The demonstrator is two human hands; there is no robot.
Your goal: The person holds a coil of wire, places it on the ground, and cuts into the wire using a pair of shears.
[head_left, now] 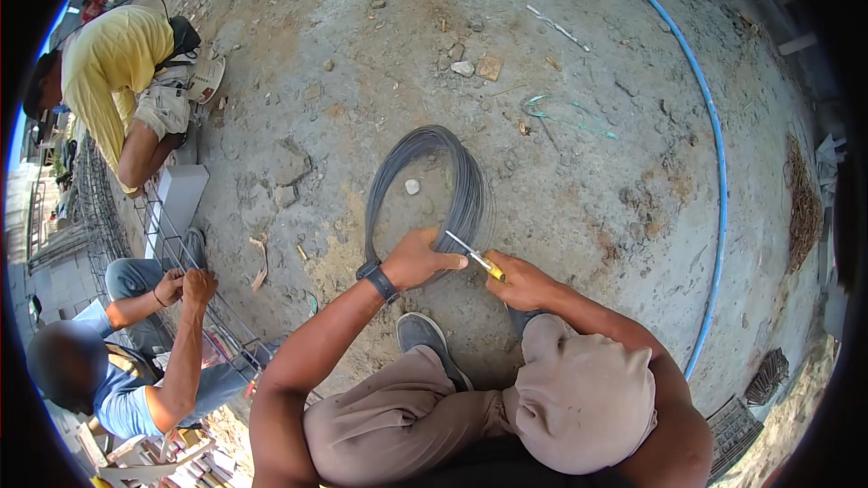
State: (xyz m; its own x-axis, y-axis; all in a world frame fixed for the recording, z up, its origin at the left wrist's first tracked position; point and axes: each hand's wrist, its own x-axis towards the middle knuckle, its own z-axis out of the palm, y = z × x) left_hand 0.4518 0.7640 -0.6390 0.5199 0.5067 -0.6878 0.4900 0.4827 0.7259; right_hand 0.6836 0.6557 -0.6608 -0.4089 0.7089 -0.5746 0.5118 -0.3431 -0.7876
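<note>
A large coil of thin dark wire (384, 183) stands out in front of me over the concrete ground. My left hand (421, 260), with a dark watch on its wrist, is closed around the near side of the coil. In my right hand (526, 282) is a yellow-handled tool (495, 271) with a slim straight metal shaft, gripped by its handle. The shaft points up and left and crosses the coil's lower right side, close to my left thumb. Whether its tip touches the wire I cannot tell.
A crouching person in blue (136, 370) handles a long rebar frame (226, 336) on the left. Farther back, another person in yellow (117, 63) bends by a white block (181, 194). A blue hose (717, 136) curves along the right. Small stones (463, 68) lie ahead.
</note>
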